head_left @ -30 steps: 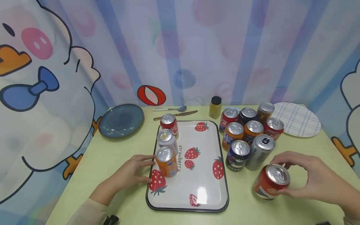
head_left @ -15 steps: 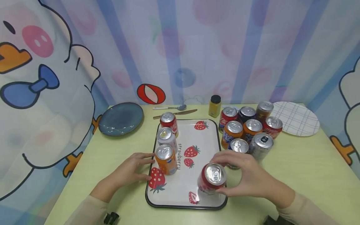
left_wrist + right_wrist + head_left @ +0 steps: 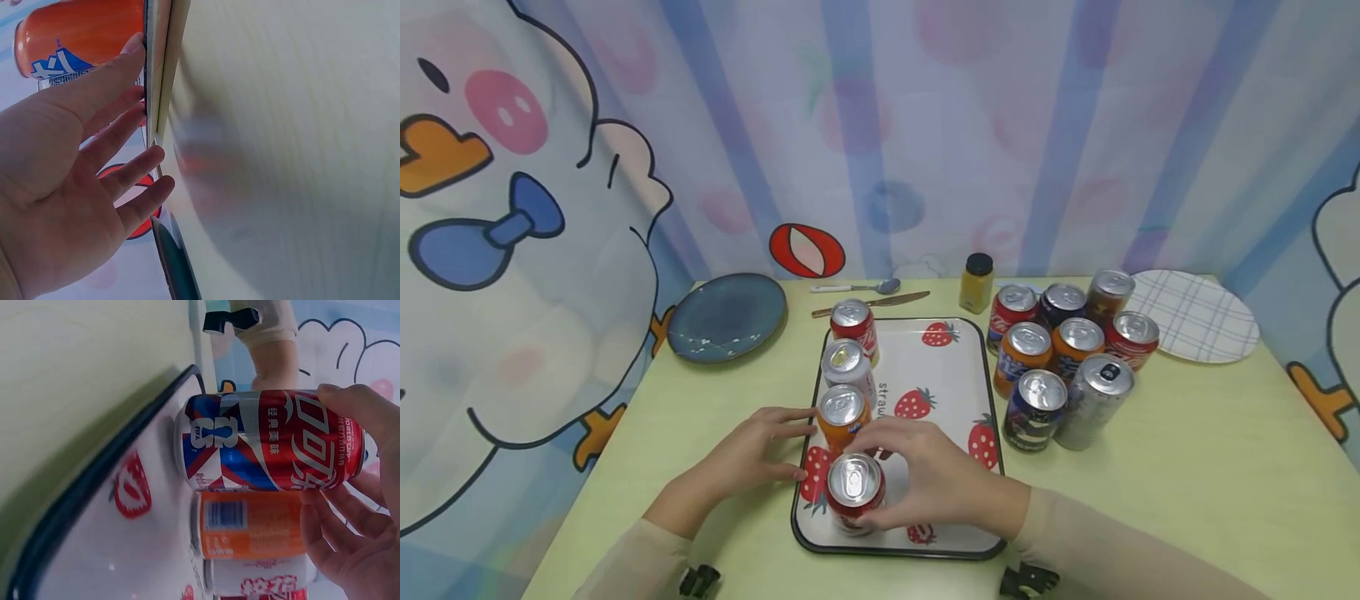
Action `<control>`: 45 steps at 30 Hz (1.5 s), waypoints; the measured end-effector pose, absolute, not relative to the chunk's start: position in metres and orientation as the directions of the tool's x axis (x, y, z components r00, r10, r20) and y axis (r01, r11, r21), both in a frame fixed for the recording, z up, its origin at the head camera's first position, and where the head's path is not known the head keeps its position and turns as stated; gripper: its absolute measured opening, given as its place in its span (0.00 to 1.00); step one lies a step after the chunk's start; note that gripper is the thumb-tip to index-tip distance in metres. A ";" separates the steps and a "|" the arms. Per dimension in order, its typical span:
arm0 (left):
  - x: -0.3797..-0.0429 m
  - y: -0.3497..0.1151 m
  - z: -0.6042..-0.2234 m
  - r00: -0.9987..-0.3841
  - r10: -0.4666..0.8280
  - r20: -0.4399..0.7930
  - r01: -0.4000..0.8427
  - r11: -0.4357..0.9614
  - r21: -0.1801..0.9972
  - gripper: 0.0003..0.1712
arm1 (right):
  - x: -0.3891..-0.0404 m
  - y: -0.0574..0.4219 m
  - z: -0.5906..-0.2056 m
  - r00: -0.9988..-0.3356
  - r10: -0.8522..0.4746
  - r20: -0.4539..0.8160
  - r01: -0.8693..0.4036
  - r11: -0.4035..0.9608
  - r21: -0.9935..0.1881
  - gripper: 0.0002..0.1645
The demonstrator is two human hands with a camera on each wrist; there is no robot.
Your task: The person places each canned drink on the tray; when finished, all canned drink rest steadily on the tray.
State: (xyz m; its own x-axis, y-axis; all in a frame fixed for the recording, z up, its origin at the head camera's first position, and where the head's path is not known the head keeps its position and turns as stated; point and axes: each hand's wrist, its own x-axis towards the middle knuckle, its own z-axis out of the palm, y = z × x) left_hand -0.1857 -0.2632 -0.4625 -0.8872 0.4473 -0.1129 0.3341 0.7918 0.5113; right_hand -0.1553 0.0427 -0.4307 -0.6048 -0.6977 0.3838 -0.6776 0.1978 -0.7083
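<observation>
My right hand (image 3: 936, 479) grips a red cola can (image 3: 854, 485) between thumb and fingers at the front left of the strawberry-patterned tray (image 3: 951, 367). In the right wrist view this can shows a red, white and blue print, and its base is right at the tray's surface. Directly behind it stands an orange soda can (image 3: 841, 407), then a white can (image 3: 844, 360) and another red can (image 3: 852, 315), in a row along the tray's left side. My left hand (image 3: 748, 454) has its fingers loosely extended at the tray's left rim, holding nothing.
Several cans, among them a silver can (image 3: 1096, 396) and a dark blue can (image 3: 1036, 408), stand grouped right of the tray. Behind are a yellow jar (image 3: 977, 287), a knife (image 3: 895, 299), a spoon (image 3: 887, 286), a blue plate (image 3: 730, 312) and a checked plate (image 3: 1206, 321).
My right hand has carried the red cola can leftward from the table at the right, across the tray, to the front of the can row. My left hand has stayed at the rim.
</observation>
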 end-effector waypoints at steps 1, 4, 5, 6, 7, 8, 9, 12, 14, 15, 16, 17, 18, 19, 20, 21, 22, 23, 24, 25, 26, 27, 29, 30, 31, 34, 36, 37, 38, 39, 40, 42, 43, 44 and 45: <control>-0.186 -0.263 -0.462 -0.886 0.449 -0.114 0.335 0.791 0.511 0.37 | -0.156 0.040 -0.432 -0.603 -0.697 0.388 -0.683 0.200 -0.702 0.35; -0.188 -0.261 -0.462 -0.884 0.453 -0.112 0.339 0.789 0.513 0.37 | -0.156 0.035 -0.435 -0.610 -0.688 0.393 -0.684 0.207 -0.700 0.35; -0.188 -0.261 -0.462 -0.884 0.455 -0.110 0.341 0.787 0.514 0.37 | -0.156 0.034 -0.435 -0.613 -0.687 0.390 -0.682 0.212 -0.699 0.35; -0.188 -0.261 -0.461 -0.883 0.456 -0.109 0.343 0.787 0.513 0.37 | -0.156 0.033 -0.436 -0.616 -0.686 0.388 -0.682 0.217 -0.699 0.35; -0.188 -0.261 -0.461 -0.883 0.457 -0.106 0.346 0.787 0.511 0.37 | -0.156 0.032 -0.436 -0.618 -0.686 0.384 -0.680 0.222 -0.698 0.35; -0.188 -0.260 -0.460 -0.882 0.460 -0.103 0.350 0.786 0.510 0.37 | -0.156 0.032 -0.435 -0.623 -0.687 0.374 -0.674 0.228 -0.703 0.35; -0.189 -0.260 -0.460 -0.883 0.458 -0.103 0.348 0.786 0.510 0.36 | -0.156 0.031 -0.435 -0.625 -0.688 0.370 -0.673 0.234 -0.701 0.36; -0.189 -0.260 -0.459 -0.883 0.459 -0.099 0.351 0.784 0.512 0.36 | -0.155 0.033 -0.433 -0.641 -0.690 0.336 -0.656 0.265 -0.707 0.38; -0.190 -0.260 -0.459 -0.882 0.461 -0.098 0.352 0.782 0.514 0.36 | -0.154 0.038 -0.430 -0.657 -0.691 0.301 -0.639 0.298 -0.709 0.40; -0.190 -0.259 -0.459 -0.883 0.460 -0.099 0.349 0.782 0.516 0.36 | -0.153 0.042 -0.430 -0.665 -0.689 0.288 -0.635 0.319 -0.703 0.40; -0.190 -0.259 -0.459 -0.883 0.459 -0.098 0.348 0.781 0.519 0.36 | -0.153 0.047 -0.429 -0.670 -0.687 0.281 -0.635 0.334 -0.697 0.41; -0.190 -0.259 -0.460 -0.883 0.459 -0.100 0.347 0.780 0.520 0.36 | -0.152 0.054 -0.427 -0.670 -0.685 0.287 -0.645 0.346 -0.681 0.40; -0.190 -0.259 -0.461 -0.882 0.460 -0.101 0.346 0.779 0.522 0.36 | -0.152 0.061 -0.427 -0.668 -0.679 0.304 -0.663 0.358 -0.657 0.39; -0.190 -0.259 -0.461 -0.881 0.462 -0.101 0.347 0.778 0.524 0.36 | -0.152 0.069 -0.426 -0.660 -0.673 0.334 -0.688 0.363 -0.628 0.37; -0.190 -0.259 -0.462 -0.880 0.464 -0.101 0.349 0.776 0.525 0.36 | -0.153 0.078 -0.425 -0.651 -0.663 0.371 -0.714 0.370 -0.594 0.34; -0.190 -0.259 -0.462 -0.878 0.468 -0.099 0.353 0.774 0.526 0.36 | -0.153 0.087 -0.424 -0.642 -0.649 0.408 -0.738 0.380 -0.558 0.32; -0.190 -0.259 -0.462 -0.877 0.470 -0.096 0.357 0.773 0.524 0.36 | -0.154 0.096 -0.421 -0.630 -0.636 0.446 -0.760 0.385 -0.524 0.30; -0.189 -0.260 -0.462 -0.876 0.472 -0.093 0.361 0.774 0.521 0.36 | -0.154 0.105 -0.418 -0.620 -0.620 0.481 -0.777 0.398 -0.489 0.29; -0.189 -0.260 -0.462 -0.876 0.473 -0.088 0.366 0.774 0.517 0.36 | -0.155 0.114 -0.415 -0.614 -0.604 0.508 -0.786 0.412 -0.460 0.28; -0.188 -0.261 -0.462 -0.874 0.479 -0.078 0.378 0.773 0.510 0.36 | -0.156 0.123 -0.411 -0.613 -0.587 0.529 -0.790 0.429 -0.439 0.28; -0.188 -0.261 -0.462 -0.872 0.485 -0.069 0.389 0.772 0.503 0.36 | -0.157 0.132 -0.407 -0.615 -0.571 0.545 -0.789 0.447 -0.422 0.29; -0.188 -0.262 -0.461 -0.869 0.492 -0.058 0.403 0.770 0.495 0.35 | -0.158 0.142 -0.403 -0.612 -0.556 0.563 -0.790 0.460 -0.404 0.29; -0.188 -0.263 -0.461 -0.863 0.503 -0.040 0.424 0.767 0.482 0.35 | -0.160 0.161 -0.396 -0.613 -0.529 0.587 -0.785 0.489 -0.380 0.29; -0.188 -0.263 -0.460 -0.860 0.509 -0.033 0.433 0.763 0.480 0.35 | -0.162 0.171 -0.394 -0.612 -0.512 0.602 -0.782 0.505 -0.366 0.29; -0.189 -0.264 -0.459 -0.857 0.515 -0.028 0.441 0.760 0.477 0.35 | -0.163 0.181 -0.392 -0.619 -0.495 0.610 -0.773 0.521 -0.362 0.27; -0.190 -0.264 -0.457 -0.858 0.512 -0.038 0.433 0.762 0.481 0.35 | -0.167 0.209 -0.391 -0.637 -0.430 0.639 -0.739 0.577 -0.348 0.27; -0.192 -0.264 -0.456 -0.863 0.502 -0.053 0.416 0.768 0.487 0.36 | -0.171 0.226 -0.394 -0.648 -0.370 0.666 -0.709 0.612 -0.349 0.31; -0.192 -0.264 -0.457 -0.864 0.500 -0.057 0.414 0.769 0.487 0.36 | -0.172 0.234 -0.396 -0.658 -0.338 0.673 -0.688 0.632 -0.355 0.33; -0.192 -0.264 -0.457 -0.867 0.495 -0.063 0.405 0.771 0.491 0.36 | -0.173 0.241 -0.398 -0.663 -0.308 0.682 -0.671 0.650 -0.358 0.35; -0.192 -0.265 -0.458 -0.868 0.493 -0.066 0.399 0.769 0.498 0.36 | -0.174 0.248 -0.401 -0.673 -0.276 0.686 -0.648 0.667 -0.368 0.38; -0.191 -0.265 -0.459 -0.868 0.491 -0.068 0.395 0.768 0.504 0.36 | -0.175 0.254 -0.403 -0.685 -0.245 0.686 -0.625 0.681 -0.381 0.41; -0.189 -0.265 -0.462 -0.867 0.494 -0.066 0.396 0.762 0.512 0.36 | -0.176 0.263 -0.408 -0.713 -0.197 0.673 -0.577 0.710 -0.404 0.48; -0.189 -0.266 -0.463 -0.866 0.497 -0.062 0.399 0.758 0.516 0.36 | -0.176 0.267 -0.411 -0.728 -0.180 0.662 -0.556 0.720 -0.415 0.49; -0.188 -0.266 -0.465 -0.866 0.496 -0.061 0.397 0.757 0.519 0.35 | -0.176 0.270 -0.413 -0.742 -0.169 0.649 -0.539 0.725 -0.428 0.49; -0.187 -0.266 -0.466 -0.865 0.499 -0.056 0.402 0.754 0.519 0.35 | -0.176 0.273 -0.416 -0.757 -0.160 0.633 -0.524 0.728 -0.443 0.48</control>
State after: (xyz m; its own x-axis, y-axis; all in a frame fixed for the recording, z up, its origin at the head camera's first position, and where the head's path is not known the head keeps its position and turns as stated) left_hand -0.1874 -0.2659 -0.4656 -0.8645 0.4994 -0.0561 0.4020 0.7542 0.5192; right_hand -0.1762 0.2730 -0.4157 -0.7574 -0.1601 0.6331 -0.5239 0.7276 -0.4428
